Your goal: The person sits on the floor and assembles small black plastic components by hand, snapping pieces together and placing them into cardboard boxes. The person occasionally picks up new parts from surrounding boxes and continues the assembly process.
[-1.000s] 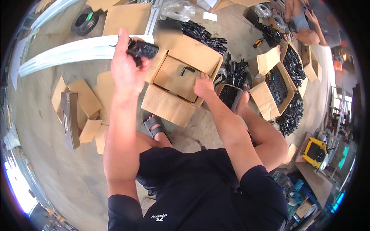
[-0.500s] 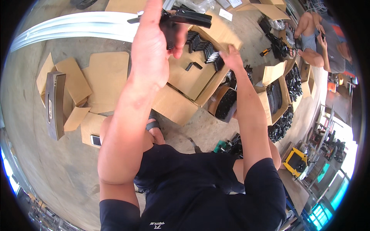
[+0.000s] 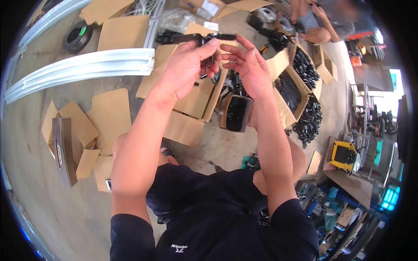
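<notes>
My left hand [image 3: 186, 65] is closed round a black T-shaped part [image 3: 226, 37], held up over the large open cardboard box [image 3: 187, 102]. A crosspiece of the part reaches out to both sides, and a short stem hangs down by my left fingers. At its right end is my right hand [image 3: 251, 71], fingers apart, with the index fingertip at the tip of the part. The box below holds small black pieces, mostly hidden behind my hands.
A small box of black pieces [image 3: 237, 114] and a longer box of black parts [image 3: 289, 93] stand on the right, beside black piles [image 3: 309, 122]. White metal profiles [image 3: 87, 65] lie at left, near flattened cardboard [image 3: 111, 117]. Another person [image 3: 322, 21] sits at far right.
My left hand has come down with the black part. My right hand has left the box's edge and moved up beside it. The view has shifted, showing more floor at far left.
</notes>
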Demonstrator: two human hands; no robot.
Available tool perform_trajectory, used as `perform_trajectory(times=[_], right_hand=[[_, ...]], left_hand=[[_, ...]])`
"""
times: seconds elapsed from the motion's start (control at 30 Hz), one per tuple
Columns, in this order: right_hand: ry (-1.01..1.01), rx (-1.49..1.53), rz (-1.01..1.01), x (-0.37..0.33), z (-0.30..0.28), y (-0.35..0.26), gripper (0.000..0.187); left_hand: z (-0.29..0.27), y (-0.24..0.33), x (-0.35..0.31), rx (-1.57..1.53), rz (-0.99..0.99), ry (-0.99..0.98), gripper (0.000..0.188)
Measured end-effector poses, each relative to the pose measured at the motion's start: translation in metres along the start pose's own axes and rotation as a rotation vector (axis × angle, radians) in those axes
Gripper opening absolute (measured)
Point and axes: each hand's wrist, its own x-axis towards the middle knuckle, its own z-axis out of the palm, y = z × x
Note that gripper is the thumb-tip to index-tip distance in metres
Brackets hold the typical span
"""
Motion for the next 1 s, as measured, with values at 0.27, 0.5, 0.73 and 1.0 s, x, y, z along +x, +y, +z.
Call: perform_trajectory(times=[0.27,0.5,0.73,1.0], right_hand=[[0.28,-0.437,-0.184,-0.115,0.016,-0.106,0.025],[0.248,-0.509,-0.127,-0.172,0.038,-0.121,0.024],[0.059,-0.607,-0.015,-0.172,0.014,-0.131,0.037],[0.281,-0.671,0.405,-0.119,-0.151,-0.036,0.041]], left_hand=[[0.091,-0.018,-0.056,0.089,0.039,-0.277,0.033],[0.101,-0.043,-0.102,0.011,0.086,-0.202,0.028],[0.066,-0.038,-0.117,0.188,0.107,-0.028,0.033],[0.026,-0.067,-0.092,0.02,0.057,0.101,0.034]])
